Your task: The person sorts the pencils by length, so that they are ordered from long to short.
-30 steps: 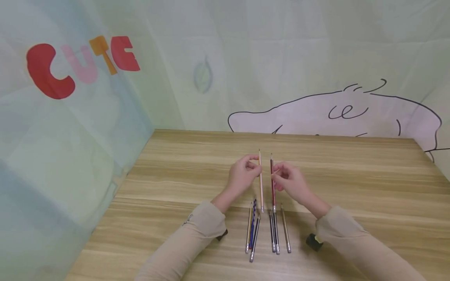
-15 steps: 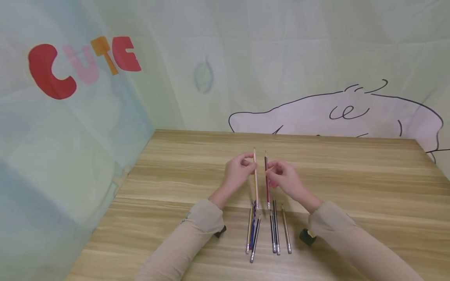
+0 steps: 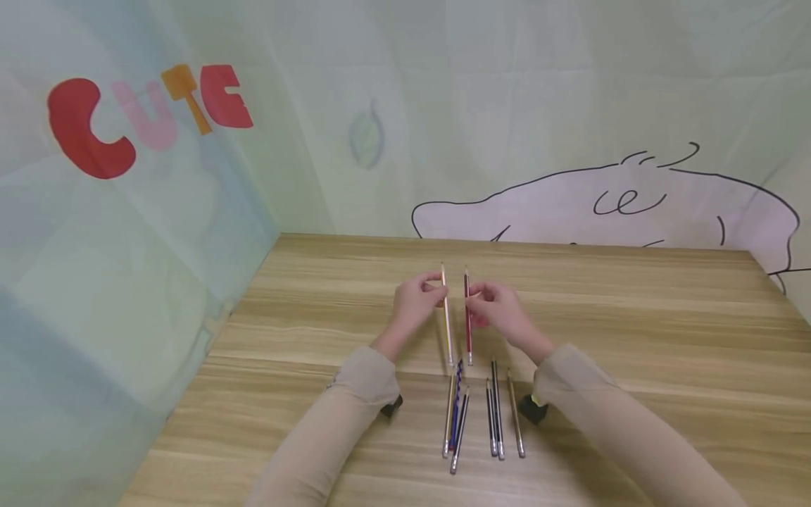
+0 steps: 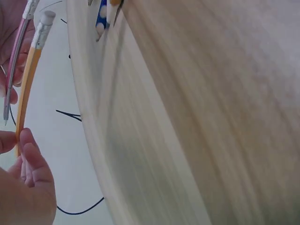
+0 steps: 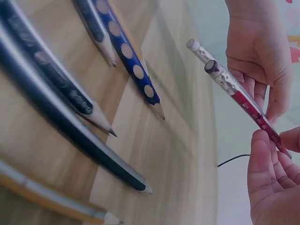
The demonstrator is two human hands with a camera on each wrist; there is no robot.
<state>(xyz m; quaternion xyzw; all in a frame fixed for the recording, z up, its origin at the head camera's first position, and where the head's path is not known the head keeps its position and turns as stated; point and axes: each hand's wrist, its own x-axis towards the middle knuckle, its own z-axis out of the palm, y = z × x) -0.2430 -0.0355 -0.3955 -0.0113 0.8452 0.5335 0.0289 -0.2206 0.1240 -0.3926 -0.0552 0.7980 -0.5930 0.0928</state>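
Observation:
My left hand (image 3: 415,306) pinches a yellow-orange pencil (image 4: 29,79) between thumb and fingers, its white eraser end toward me and its point facing away. Just to the right, my right hand (image 3: 503,310) pinches a dark red pencil (image 5: 244,104) in the same direction, with a silver ferrule and dark eraser. Both pencils are raised over the table, side by side with a small gap. Below them lie two groups of pencils. The left group has a yellow pencil (image 3: 448,422), a blue dotted pencil (image 5: 133,65) and a dark pencil (image 3: 460,429).
In the right group lie two dark pencils (image 3: 491,415) and a gold-brown pencil (image 3: 516,415), points facing away. The wood-grain table (image 3: 342,296) ends at a printed cloth backdrop (image 3: 317,141). Black devices (image 3: 533,410) sit under the wrists.
Both hands have moved left and slightly away from me, carrying their pencils. The red pencil no longer overlaps the right group in the head view. The pencils on the table stay put.

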